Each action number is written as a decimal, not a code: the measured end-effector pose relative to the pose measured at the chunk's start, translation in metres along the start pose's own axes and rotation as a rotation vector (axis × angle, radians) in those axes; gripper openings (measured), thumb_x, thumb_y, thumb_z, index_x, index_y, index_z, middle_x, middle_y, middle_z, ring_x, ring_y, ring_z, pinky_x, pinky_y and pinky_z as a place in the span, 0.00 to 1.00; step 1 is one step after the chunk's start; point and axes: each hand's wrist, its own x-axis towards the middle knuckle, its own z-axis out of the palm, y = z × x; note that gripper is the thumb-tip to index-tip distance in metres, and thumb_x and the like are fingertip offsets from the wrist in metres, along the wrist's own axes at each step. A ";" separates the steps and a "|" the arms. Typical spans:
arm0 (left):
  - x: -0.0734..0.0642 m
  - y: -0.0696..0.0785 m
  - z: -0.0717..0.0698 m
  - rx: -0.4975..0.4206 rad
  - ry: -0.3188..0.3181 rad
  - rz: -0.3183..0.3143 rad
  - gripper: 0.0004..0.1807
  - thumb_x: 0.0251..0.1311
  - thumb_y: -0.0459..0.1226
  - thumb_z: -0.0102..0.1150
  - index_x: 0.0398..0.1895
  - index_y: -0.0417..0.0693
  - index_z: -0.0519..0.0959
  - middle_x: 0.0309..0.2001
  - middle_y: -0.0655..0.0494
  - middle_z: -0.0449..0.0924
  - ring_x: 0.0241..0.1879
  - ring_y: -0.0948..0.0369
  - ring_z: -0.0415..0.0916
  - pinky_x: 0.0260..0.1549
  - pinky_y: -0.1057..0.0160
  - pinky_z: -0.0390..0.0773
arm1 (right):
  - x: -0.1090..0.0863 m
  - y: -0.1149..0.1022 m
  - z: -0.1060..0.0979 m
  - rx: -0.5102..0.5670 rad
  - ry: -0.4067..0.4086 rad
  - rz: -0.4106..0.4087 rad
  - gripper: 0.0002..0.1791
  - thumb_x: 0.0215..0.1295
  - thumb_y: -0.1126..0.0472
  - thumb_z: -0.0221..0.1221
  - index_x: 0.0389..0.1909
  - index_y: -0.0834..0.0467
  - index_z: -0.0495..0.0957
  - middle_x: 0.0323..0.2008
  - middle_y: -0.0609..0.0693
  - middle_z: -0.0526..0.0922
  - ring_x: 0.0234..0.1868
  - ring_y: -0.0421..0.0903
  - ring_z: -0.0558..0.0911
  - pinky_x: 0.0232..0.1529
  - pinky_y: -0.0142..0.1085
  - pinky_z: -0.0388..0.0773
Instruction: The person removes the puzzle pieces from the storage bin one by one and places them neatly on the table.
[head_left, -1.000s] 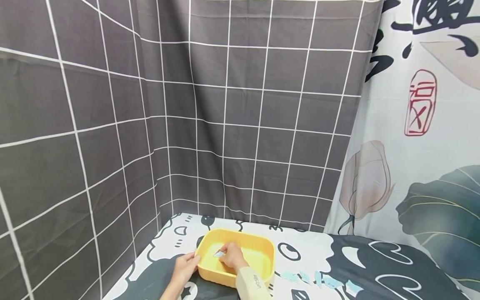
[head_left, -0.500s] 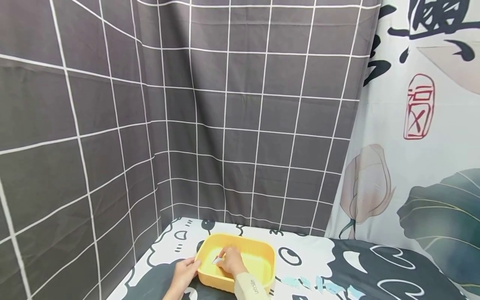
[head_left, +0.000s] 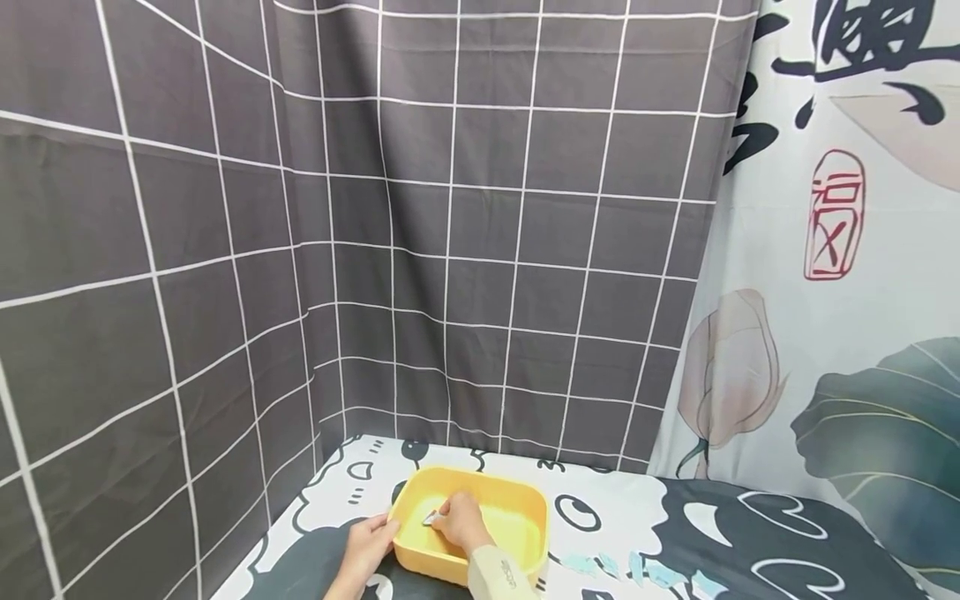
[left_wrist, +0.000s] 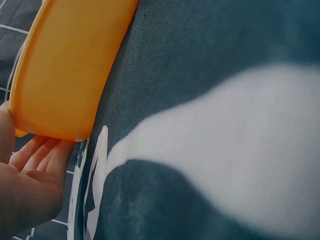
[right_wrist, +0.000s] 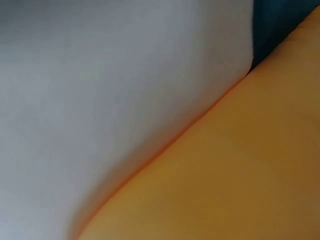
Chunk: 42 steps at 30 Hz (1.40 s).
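A yellow plastic basin [head_left: 510,481] with rounded corners sits on the patterned cloth. My left hand [head_left: 367,546] grips its left end. In the left wrist view, the thumb is at the rim and the fingers [left_wrist: 42,155] lie against the far side of the basin's wall [left_wrist: 70,75]. My right hand [head_left: 461,521] reaches over the near rim into the basin. Its fingertips pinch a small, flat, pale piece [head_left: 431,517] close over the basin's floor; the kind cannot be told. The right wrist view holds only a blurred pale surface and the yellow basin [right_wrist: 215,175].
Several light-blue scraps [head_left: 663,573] lie in a row on the cloth [head_left: 622,508], right of the basin. A pale sleeve [head_left: 501,575] covers the right forearm and crosses the near rim. Dark grid curtains [head_left: 495,250] hang behind and to the left, a flower-print curtain [head_left: 750,375] at right.
The head view has tilted slightly, so everything sits a little lower. My right hand has shifted slightly left inside the basin with the pale piece. The left hand keeps its hold.
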 end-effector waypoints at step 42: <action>-0.005 0.006 0.000 0.023 0.008 -0.031 0.26 0.58 0.36 0.52 0.53 0.20 0.74 0.50 0.27 0.80 0.42 0.50 0.85 0.42 0.56 0.87 | -0.006 0.056 -0.156 0.170 0.151 0.069 0.10 0.51 0.68 0.65 0.33 0.71 0.83 0.28 0.61 0.86 0.26 0.38 0.79 0.27 0.26 0.77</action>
